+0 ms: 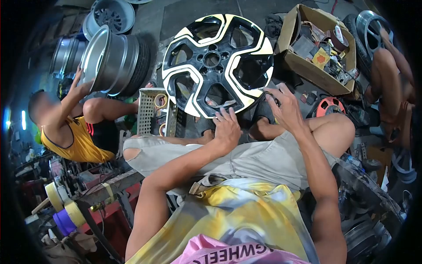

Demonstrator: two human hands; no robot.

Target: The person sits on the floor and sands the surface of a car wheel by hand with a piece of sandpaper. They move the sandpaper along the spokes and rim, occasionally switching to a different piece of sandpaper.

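A black alloy wheel (212, 59) with pale yellow tape-like covering along its spokes lies face up in front of my knees. My left hand (227, 128) rests at its near edge, fingers stretched out over the rim and gripping nothing. At the wheel's right near edge, my right hand (285, 107) has thumb and fingers pinched together. A thin, dark, pointed piece shows by those fingertips, too small to name. It reaches close to the end of a covered spoke.
A plastic basket (152, 93) with tape rolls stands left of the wheel. A cardboard box (316, 75) of clutter is at the right. A co-worker in a yellow top (77, 141) handles a silver wheel (99, 59); another person (387, 83) sits far right. A red reel-like disc (330, 107) lies nearby.
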